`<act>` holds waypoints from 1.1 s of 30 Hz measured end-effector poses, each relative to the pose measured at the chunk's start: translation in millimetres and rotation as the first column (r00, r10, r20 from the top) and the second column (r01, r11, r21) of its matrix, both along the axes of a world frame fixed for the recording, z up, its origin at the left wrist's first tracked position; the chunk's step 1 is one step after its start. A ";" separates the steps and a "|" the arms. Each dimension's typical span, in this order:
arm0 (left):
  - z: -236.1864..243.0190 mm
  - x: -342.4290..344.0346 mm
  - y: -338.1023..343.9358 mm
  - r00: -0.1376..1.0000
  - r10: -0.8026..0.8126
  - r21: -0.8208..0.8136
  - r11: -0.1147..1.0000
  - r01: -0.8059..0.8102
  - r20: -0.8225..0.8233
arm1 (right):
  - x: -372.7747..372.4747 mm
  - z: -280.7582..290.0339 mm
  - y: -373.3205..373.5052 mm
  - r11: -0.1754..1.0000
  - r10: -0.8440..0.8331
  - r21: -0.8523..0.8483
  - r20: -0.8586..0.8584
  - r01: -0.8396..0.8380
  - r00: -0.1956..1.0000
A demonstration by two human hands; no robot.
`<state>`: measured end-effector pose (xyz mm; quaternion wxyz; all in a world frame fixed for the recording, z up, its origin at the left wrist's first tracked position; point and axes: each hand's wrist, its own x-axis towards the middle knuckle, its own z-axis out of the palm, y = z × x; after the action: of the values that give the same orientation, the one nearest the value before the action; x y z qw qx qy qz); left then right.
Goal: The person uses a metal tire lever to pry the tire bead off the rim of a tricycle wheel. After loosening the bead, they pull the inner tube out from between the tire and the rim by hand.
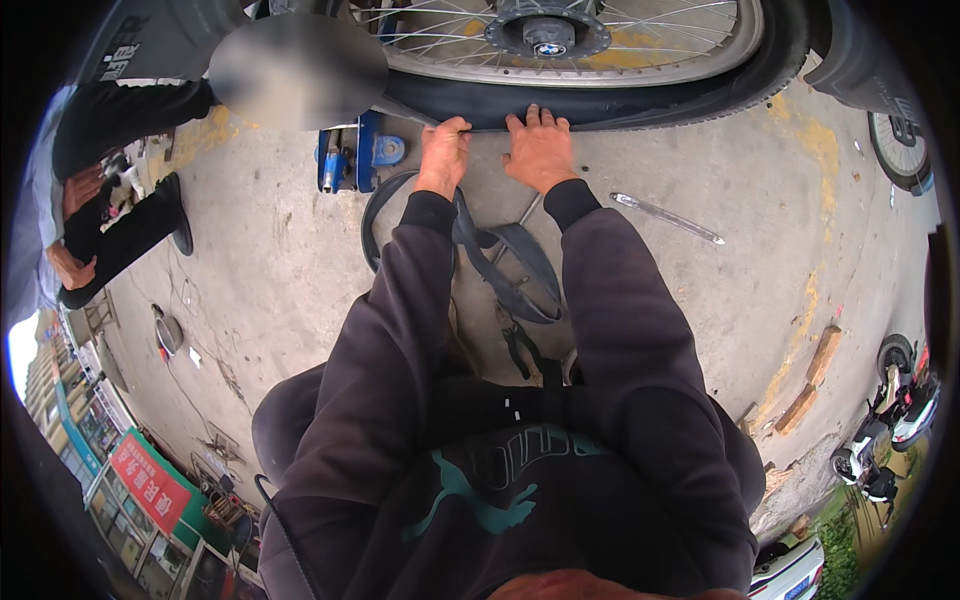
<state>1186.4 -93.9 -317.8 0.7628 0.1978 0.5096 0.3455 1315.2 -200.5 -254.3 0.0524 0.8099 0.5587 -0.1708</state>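
Note:
A spoked wheel with a metal rim (690,66) and a dark hub (549,38) stands in front of me. Its black tyre (640,112) runs along the rim's near side. My left hand (445,155) is closed on the tyre's near edge, fingers curled. Beside it, my right hand (540,150) rests on the tyre with fingers stretched and apart. Below my hands, a loop of flat black rubber (515,268), like an inner tube, lies on the ground between my forearms. Dark-handled pliers (519,347) lie closer to me. A metal tyre lever (667,218) is right of my right hand.
A blue metal jack-like tool (350,155) sits left of my left hand. At the left is another person in dark trousers (125,245). Wooden blocks (810,375) lie on the concrete (270,260) at right, with parked scooters (885,420) beyond. A metal bowl (168,330) is at left.

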 end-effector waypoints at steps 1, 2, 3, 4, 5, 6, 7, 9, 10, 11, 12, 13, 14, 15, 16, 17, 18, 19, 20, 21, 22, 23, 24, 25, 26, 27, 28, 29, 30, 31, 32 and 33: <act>-0.1 2.6 -4.2 0.997 -0.037 0.001 0.999 0.037 0.067 | -4.4 -3.6 0.1 1.000 -0.007 0.025 0.013 0.006 1.000; -6.0 4.7 -5.9 0.996 -0.035 -0.041 0.998 0.039 0.084 | -9.1 -7.2 1.5 0.998 -0.010 0.055 0.024 0.009 1.000; -11.8 7.2 -7.7 0.994 -0.034 -0.084 0.996 0.042 0.102 | -12.1 -10.5 1.7 0.996 -0.014 0.085 0.034 0.011 0.999; -17.3 9.4 -9.3 0.992 -0.032 -0.125 0.991 0.047 0.120 | -12.9 -13.2 -0.8 0.990 -0.009 0.142 0.006 0.008 1.000; -18.2 12.6 -11.8 0.988 -0.072 -0.139 0.986 0.091 0.133 | -12.3 -14.8 -5.5 0.981 -0.005 0.195 -0.021 0.009 1.000; -19.3 17.7 -15.1 0.982 -0.076 -0.123 0.987 0.098 0.172 | -10.3 -16.3 -9.1 0.969 -0.001 0.248 -0.048 0.013 0.999; -20.4 23.6 -18.7 0.974 -0.081 -0.108 0.989 0.106 0.210 | -5.6 -18.3 -9.8 0.976 -0.007 0.216 -0.048 0.017 0.999; -18.3 33.8 -23.8 0.970 -0.139 -0.057 0.987 0.153 0.200 | 8.7 -17.2 -12.0 0.989 -0.018 0.145 -0.046 0.025 0.999; -17.5 39.7 -29.8 0.992 -0.068 -0.084 0.993 0.077 0.111 | 13.5 -20.0 -15.1 0.992 -0.028 0.121 0.010 0.027 1.000; -0.8 55.5 -38.3 1.000 -0.009 -0.109 0.994 0.012 0.025 | 21.3 -26.6 -21.2 0.995 -0.049 0.093 0.072 0.042 0.996; 16.8 66.7 -40.2 0.997 0.053 -0.119 0.991 -0.060 -0.062 | 28.3 -29.3 -25.0 0.996 -0.063 0.072 0.134 0.054 0.989; 27.8 62.4 -34.3 0.989 0.141 -0.112 0.983 -0.144 -0.037 | 34.0 -23.3 -27.8 0.996 -0.063 0.079 0.163 0.051 0.985; 29.9 52.1 -23.8 0.991 0.092 -0.075 0.992 -0.099 -0.094 | 36.3 -19.7 -31.1 0.996 -0.052 0.080 0.180 0.038 0.982; 28.9 45.2 -7.9 0.988 0.043 -0.042 0.998 -0.050 -0.146 | 41.1 -16.8 -34.2 0.996 -0.041 0.081 0.203 0.025 0.978; 27.1 41.3 2.0 0.980 -0.003 -0.012 1.000 0.001 -0.200 | 43.8 -14.4 -36.3 0.997 -0.030 0.081 0.226 0.011 0.974; 20.8 40.3 3.7 0.972 -0.018 -0.009 1.000 0.017 -0.234 | 44.9 -13.8 -36.8 0.998 -0.025 0.066 0.239 0.010 0.971; 14.3 38.1 2.4 0.963 -0.031 -0.005 1.000 0.031 -0.268 | 44.1 -13.7 -35.9 0.999 -0.020 0.052 0.250 0.007 0.968; 7.9 36.5 0.7 0.952 -0.043 -0.002 0.999 0.044 -0.303 | 42.9 -13.5 -34.9 0.999 -0.013 0.038 0.261 0.003 0.965; 8.0 36.8 -2.5 0.965 -0.007 -0.003 1.000 0.007 -0.261 | 41.1 -11.5 -32.8 1.000 -0.028 0.011 0.260 0.026 0.965; 8.1 36.2 -8.5 0.975 0.030 -0.005 0.999 -0.032 -0.220 | 39.4 -9.3 -30.7 0.999 -0.042 -0.015 0.259 0.048 0.965; 8.7 35.7 -10.9 0.982 0.069 -0.009 0.997 -0.072 -0.178 | 37.5 -7.2 -27.5 0.997 -0.056 -0.041 0.258 0.069 0.964; 6.2 33.0 -8.7 0.984 0.097 -0.005 0.995 -0.099 -0.152 | 35.5 -6.4 -23.5 0.996 -0.052 -0.062 0.214 0.067 0.975; 3.7 29.7 -8.2 0.990 0.069 -0.016 0.997 -0.072 -0.125 | 33.5 -5.7 -18.0 0.995 -0.049 -0.082 0.170 0.063 0.984; 1.3 25.7 -9.2 0.994 0.042 -0.026 0.999 -0.045 -0.098 | 30.8 -4.9 -12.2 0.993 -0.045 -0.102 0.125 0.058 0.991; -4.0 23.9 -9.8 0.998 0.008 -0.035 0.999 -0.011 -0.067 | 27.1 -8.7 -8.3 0.997 -0.049 -0.048 0.129 0.056 0.990; -9.7 23.2 -11.0 0.999 -0.008 -0.043 0.999 0.007 -0.040 | 20.1 -14.9 -6.3 0.999 -0.053 0.005 0.130 0.053 0.990; -15.5 24.3 -12.1 1.000 -0.025 -0.049 0.998 0.024 -0.013 | 13.9 -20.7 -4.9 0.997 -0.058 0.058 0.132 0.050 0.990; -17.2 24.6 -12.7 0.999 -0.037 -0.056 0.998 0.037 0.013 | 8.0 -22.9 -2.1 0.996 -0.043 0.079 0.112 0.034 0.993; -18.4 23.1 -13.3 0.999 -0.040 -0.053 0.998 0.041 0.014 | 2.6 -24.8 0.5 0.995 -0.028 0.101 0.094 0.018 0.995; -19.2 20.8 -14.8 0.999 -0.043 -0.049 0.998 0.044 0.017 | -1.4 -26.2 2.5 0.992 -0.013 0.124 0.076 0.003 0.997; -17.9 18.6 -15.0 0.999 -0.043 -0.044 0.998 0.044 0.017 | -5.3 -25.8 5.5 0.990 -0.020 0.138 0.036 0.015 0.999; -16.7 17.4 -15.3 0.998 -0.053 -0.050 0.997 0.055 0.041 | -9.1 -25.1 7.4 0.988 -0.026 0.153 -0.005 0.027 1.000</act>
<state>1203.8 -109.2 -334.5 0.7865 0.1852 0.4976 0.3155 1306.1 -193.1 -279.4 -0.0128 0.8186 0.5594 -0.1293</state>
